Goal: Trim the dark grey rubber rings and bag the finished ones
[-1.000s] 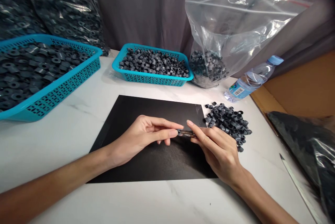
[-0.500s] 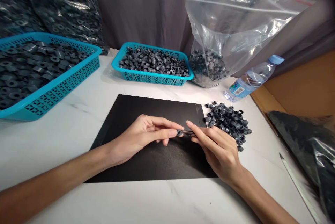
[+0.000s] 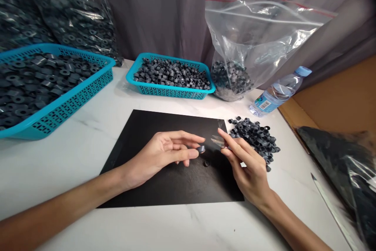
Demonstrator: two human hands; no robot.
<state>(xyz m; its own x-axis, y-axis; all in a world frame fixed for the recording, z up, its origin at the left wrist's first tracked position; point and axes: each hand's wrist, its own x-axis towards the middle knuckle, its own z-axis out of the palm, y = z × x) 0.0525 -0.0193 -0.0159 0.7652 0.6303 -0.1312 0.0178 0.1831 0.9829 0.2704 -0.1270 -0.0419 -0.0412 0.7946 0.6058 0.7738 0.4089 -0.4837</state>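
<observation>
Between the thumb and fingers of my left hand (image 3: 164, 150) is a small dark grey plastic nut (image 3: 201, 149), held above the black mat (image 3: 129, 133). My right hand (image 3: 248, 167) closes on tweezers (image 3: 217, 140), whose two metal tips are apart and point toward the nut without touching it. A thin dark ring (image 3: 207, 163) shows just below, over the mat. To the right of the mat, behind my right hand, lies a heap of small dark grey rings (image 3: 255, 135).
A large blue basket (image 3: 73, 100) of grey nuts stands left, a smaller blue basket (image 3: 170, 91) behind the mat. A zip bag (image 3: 235, 43), a water bottle (image 3: 276, 92) and filled plastic bags (image 3: 85, 20) stand at the back. A pointed blade-like strip (image 3: 329, 204) lies right.
The tweezers have moved off the nut to the right, and their tips have spread apart. A thin ring now shows below the nut. My left hand still holds the nut.
</observation>
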